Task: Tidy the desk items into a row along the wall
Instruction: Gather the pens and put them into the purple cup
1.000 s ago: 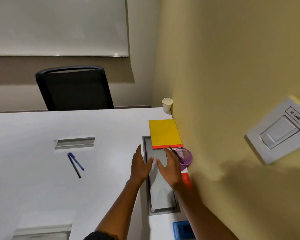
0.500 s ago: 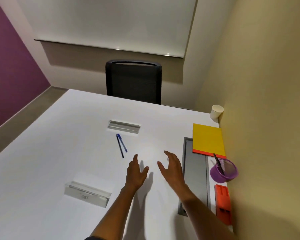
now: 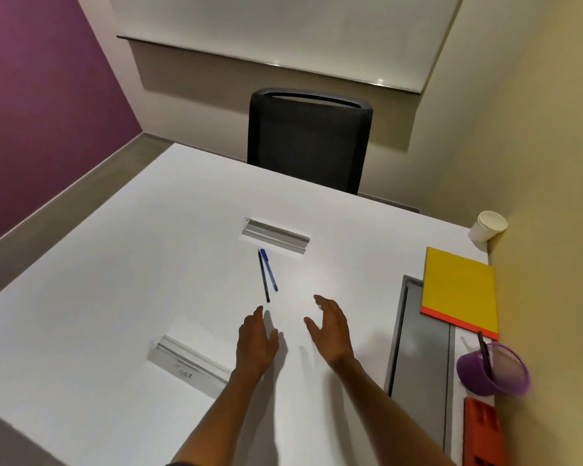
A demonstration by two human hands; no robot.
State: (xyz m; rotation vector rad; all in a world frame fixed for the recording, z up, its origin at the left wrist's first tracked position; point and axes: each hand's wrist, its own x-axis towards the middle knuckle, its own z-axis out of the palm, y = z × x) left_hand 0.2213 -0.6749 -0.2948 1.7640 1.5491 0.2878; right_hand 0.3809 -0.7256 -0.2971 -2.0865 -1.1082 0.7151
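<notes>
Cup (image 3: 488, 226), yellow pad (image 3: 460, 289), purple holder (image 3: 493, 371) already being kept along wall; two pens (image 3: 267, 274) being left mid-desk, both hands (image 3: 254, 343) (image 3: 329, 329) being held open, empty

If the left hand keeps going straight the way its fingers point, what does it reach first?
Probably the black pen: the left hand points up the desk and the pen's near end lies just beyond its fingers. The blue pen lies beside it. Hand height above the desk is unclear.

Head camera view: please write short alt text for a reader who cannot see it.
Two open hands, left hand and right hand, hover over a white desk near a black pen and blue pen. A yellow notebook, purple cup and paper cup line the yellow wall.
</notes>
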